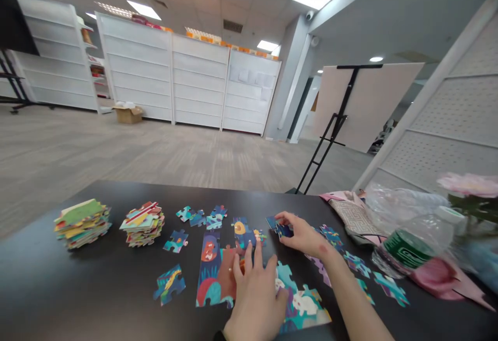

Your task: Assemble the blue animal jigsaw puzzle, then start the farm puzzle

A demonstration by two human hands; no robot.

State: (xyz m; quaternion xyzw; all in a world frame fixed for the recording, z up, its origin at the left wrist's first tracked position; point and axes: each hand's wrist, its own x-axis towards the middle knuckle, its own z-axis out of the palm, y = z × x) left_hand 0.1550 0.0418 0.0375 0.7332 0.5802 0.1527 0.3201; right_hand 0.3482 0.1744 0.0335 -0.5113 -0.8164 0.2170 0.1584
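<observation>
My left hand [257, 292] lies with its fingers stretched out over a partly joined jigsaw puzzle [209, 273], covering its middle. The puzzle's right part [305, 304] shows white and teal shapes beside that hand. Farther right, my right hand [301, 235] has thumb and fingers closed on a dark blue puzzle piece [286, 230] at the table surface. Another blue piece touches or overlaps it on the left; I cannot tell which. Just above the left fingertips is a puzzle piece with a yellow figure [241, 229]. A purple piece [321, 268] is partly hidden by the right forearm.
Loose pieces [177, 241] lie left of the puzzle, and more [391, 287] lie right of my right forearm. Two stacks of pieces, one taller [82, 224] and one smaller [143, 225], stand at left. A plastic bottle [416, 242] lies at right beside pink cloth [447, 279].
</observation>
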